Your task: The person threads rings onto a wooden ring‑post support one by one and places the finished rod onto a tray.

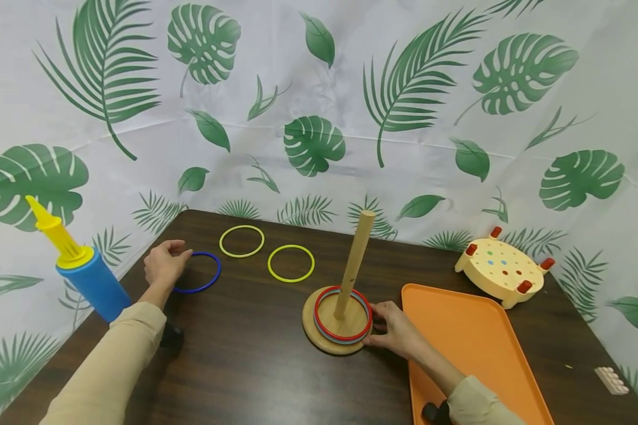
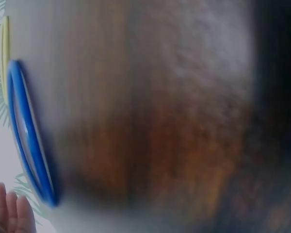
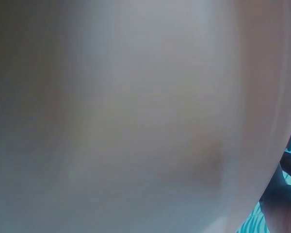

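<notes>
My left hand (image 1: 166,264) reaches over the left side of the blue ring (image 1: 219,273), which lies on the table. In the left wrist view its fingers (image 2: 12,211) are extended and apart from the blue ring. My right hand (image 1: 396,332) holds the right edge of a wooden peg stand (image 1: 312,337), thumb and fingers curled at the rim. A red ring (image 1: 319,321) lies on top of a grey-blue ring (image 1: 345,342) around the upright peg (image 1: 355,260). The right wrist view is mostly filled by a blurred pale sleeve.
Farther back on the dark table (image 1: 234,354) lie a pale yellow ring (image 1: 221,246) and a bright yellow ring (image 1: 313,263). A blue hand pump (image 1: 95,286) stands at the left. An orange tray (image 1: 473,336), a cream pegged toy (image 1: 502,277) and a small pale block (image 1: 611,381) are at the right.
</notes>
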Action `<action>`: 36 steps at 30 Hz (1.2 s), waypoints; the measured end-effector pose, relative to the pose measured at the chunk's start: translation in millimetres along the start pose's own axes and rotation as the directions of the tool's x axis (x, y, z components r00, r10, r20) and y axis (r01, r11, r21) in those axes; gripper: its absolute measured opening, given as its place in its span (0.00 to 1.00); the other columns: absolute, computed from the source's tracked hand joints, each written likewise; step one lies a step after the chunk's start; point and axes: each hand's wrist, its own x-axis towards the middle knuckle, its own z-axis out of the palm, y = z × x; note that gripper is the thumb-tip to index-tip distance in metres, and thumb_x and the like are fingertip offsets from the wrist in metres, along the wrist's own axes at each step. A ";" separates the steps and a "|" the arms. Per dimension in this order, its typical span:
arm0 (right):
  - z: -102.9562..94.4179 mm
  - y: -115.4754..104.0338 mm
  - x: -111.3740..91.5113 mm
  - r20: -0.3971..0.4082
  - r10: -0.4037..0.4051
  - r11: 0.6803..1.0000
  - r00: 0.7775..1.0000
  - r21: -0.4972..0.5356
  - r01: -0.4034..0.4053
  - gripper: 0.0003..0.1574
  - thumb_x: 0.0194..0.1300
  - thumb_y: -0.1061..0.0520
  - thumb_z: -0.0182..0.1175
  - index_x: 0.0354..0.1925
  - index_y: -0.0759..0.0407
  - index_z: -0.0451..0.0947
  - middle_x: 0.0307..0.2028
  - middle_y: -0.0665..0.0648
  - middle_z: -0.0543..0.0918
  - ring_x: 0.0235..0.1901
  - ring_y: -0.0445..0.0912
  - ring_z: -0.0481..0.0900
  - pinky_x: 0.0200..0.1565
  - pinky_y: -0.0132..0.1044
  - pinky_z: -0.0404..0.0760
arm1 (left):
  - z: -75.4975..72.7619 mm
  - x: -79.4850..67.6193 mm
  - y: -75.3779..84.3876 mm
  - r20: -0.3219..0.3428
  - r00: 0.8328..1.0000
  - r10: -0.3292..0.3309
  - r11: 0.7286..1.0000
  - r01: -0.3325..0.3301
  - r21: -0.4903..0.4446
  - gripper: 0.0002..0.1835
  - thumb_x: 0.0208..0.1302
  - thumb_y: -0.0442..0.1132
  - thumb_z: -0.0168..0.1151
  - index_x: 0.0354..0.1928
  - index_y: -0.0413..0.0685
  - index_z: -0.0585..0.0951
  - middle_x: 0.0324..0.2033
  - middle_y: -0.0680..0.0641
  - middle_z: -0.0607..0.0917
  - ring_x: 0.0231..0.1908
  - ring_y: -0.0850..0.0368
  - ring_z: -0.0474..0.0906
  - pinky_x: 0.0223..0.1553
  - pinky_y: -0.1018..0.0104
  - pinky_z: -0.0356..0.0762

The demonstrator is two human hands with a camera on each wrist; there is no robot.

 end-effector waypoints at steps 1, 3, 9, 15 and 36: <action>0.0 0.9 0.3 0.000 -0.004 1.000 1.000 0.000 0.004 0.43 0.47 0.61 0.73 0.58 0.77 0.67 0.46 0.67 0.69 0.48 0.57 0.72 0.48 0.40 0.80 | 0.1 0.5 -1.4 -0.010 1.000 -0.008 1.000 0.008 -0.004 0.21 0.62 0.44 0.60 0.56 0.44 0.77 0.53 0.40 0.80 0.55 0.38 0.69 0.50 0.43 0.68; -0.3 1.7 0.2 -0.003 -0.016 1.000 1.000 0.005 0.016 0.43 0.48 0.60 0.73 0.58 0.77 0.68 0.46 0.67 0.69 0.48 0.58 0.72 0.48 0.40 0.80 | -0.1 0.6 -4.1 -0.027 0.999 -0.019 1.000 0.019 -0.006 0.22 0.62 0.44 0.60 0.56 0.44 0.76 0.53 0.39 0.79 0.54 0.38 0.69 0.49 0.43 0.69; -0.2 2.6 -2.0 -0.038 -0.109 0.994 0.993 0.001 0.109 0.43 0.48 0.53 0.74 0.55 0.78 0.70 0.42 0.65 0.70 0.44 0.52 0.73 0.44 0.37 0.82 | -2.2 -0.9 -10.8 -0.016 0.999 -0.042 0.999 0.042 0.028 0.23 0.61 0.41 0.60 0.58 0.42 0.75 0.55 0.35 0.76 0.56 0.34 0.67 0.50 0.41 0.68; -0.8 1.2 -1.3 -0.028 -0.056 0.998 0.998 -0.003 0.056 0.42 0.46 0.59 0.74 0.56 0.78 0.69 0.44 0.66 0.70 0.46 0.56 0.72 0.46 0.40 0.81 | -3.4 -2.2 -13.0 0.027 0.998 -0.062 0.995 0.060 0.077 0.23 0.61 0.39 0.60 0.58 0.41 0.74 0.57 0.34 0.74 0.57 0.31 0.65 0.51 0.40 0.68; -1.8 -0.5 -1.2 -0.010 -0.024 1.000 1.000 -0.021 0.024 0.42 0.46 0.61 0.74 0.57 0.77 0.68 0.45 0.66 0.69 0.47 0.58 0.71 0.46 0.40 0.81 | -11.6 -6.1 -12.1 0.121 0.991 -0.061 0.978 0.035 0.205 0.17 0.60 0.35 0.51 0.50 0.39 0.79 0.51 0.34 0.78 0.51 0.30 0.71 0.42 0.42 0.72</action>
